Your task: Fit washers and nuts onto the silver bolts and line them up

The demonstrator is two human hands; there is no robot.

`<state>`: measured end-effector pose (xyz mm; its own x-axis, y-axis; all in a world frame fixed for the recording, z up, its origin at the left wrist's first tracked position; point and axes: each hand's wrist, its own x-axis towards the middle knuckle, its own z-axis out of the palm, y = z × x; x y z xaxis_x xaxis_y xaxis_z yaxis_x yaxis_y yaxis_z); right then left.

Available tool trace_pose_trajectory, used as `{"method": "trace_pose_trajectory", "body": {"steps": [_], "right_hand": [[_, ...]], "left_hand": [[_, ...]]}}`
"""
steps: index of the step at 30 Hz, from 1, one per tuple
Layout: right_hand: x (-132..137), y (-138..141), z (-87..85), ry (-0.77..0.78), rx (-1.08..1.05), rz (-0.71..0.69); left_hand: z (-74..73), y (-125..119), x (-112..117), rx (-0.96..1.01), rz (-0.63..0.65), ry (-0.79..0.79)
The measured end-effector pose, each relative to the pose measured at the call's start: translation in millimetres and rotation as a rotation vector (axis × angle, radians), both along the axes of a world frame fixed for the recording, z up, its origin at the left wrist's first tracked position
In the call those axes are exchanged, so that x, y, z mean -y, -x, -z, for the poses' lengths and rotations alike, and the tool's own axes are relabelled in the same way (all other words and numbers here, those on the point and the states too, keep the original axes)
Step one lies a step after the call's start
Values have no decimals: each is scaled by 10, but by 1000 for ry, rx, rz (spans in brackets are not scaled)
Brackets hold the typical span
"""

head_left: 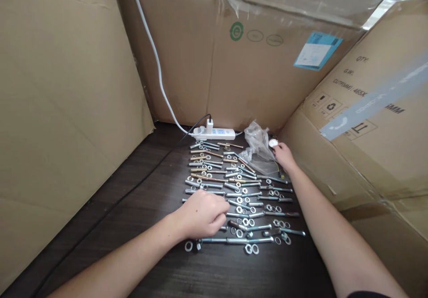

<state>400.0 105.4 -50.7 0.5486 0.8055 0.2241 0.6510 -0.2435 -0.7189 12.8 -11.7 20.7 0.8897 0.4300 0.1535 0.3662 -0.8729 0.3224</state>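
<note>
Several metal bolts (pixel 230 186) with washers and nuts (pixel 249 221) lie in rows on a dark wooden table (pixel 157 186). My left hand (pixel 202 213) rests knuckles-up on the near rows, fingers curled down onto the bolts; what they grip is hidden. My right hand (pixel 284 155) reaches to the far right end of the rows, fingers pinched at a small round white object (pixel 273 143) beside a crumpled clear plastic bag (pixel 257 149).
Large cardboard boxes wall in the table on the left (pixel 60 111), back (pixel 240 48) and right (pixel 368 124). A white power strip (pixel 214 133) with a plugged charger lies at the back; its white cable (pixel 154 53) runs up the box.
</note>
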Motion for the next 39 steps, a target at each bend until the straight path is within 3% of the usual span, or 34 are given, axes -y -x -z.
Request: {"method": "trace_pose_trajectory", "body": {"steps": [8,12,18,24,33,39], "right_hand": [[-95,-28,-50,173,116,124],[-66,32,-163,247,168,135],[203,244,-401,191,282,112],[324,424,-386,228,305,-18],[358,478,-537,220,274,75],[741,919,-778,111,234,-42]], "left_hand": [[10,7,6,-3,-11,-12],[1,6,11,-5,-3,-8],[8,2,28,10,1,-14],[22,-14,60,5,21,-17],[66,11,34,18,-15,-48],[41,21,16,27,-25,-56]]}}
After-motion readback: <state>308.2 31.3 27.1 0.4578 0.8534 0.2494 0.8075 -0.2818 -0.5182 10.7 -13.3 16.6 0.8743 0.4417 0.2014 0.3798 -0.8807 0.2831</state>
